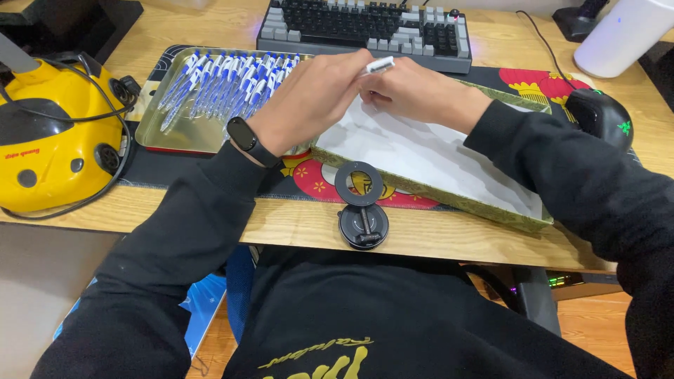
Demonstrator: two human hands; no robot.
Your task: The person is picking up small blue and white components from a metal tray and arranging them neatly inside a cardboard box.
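Fingers (371, 90) of both hands pinched on one white pen (380, 66), steadying it; tray of blue-white pens (225, 88) left, white-lined box (435, 165) beneath.

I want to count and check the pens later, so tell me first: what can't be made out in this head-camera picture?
- Pen: only its white end shows in the head view; both the left hand and right hand cover the rest.
- Pens in the metal tray: overlapping, too small to count; the left hand hides some.
- Shallow box: the far end is behind the right hand.
- Yellow device: cut by the left edge.
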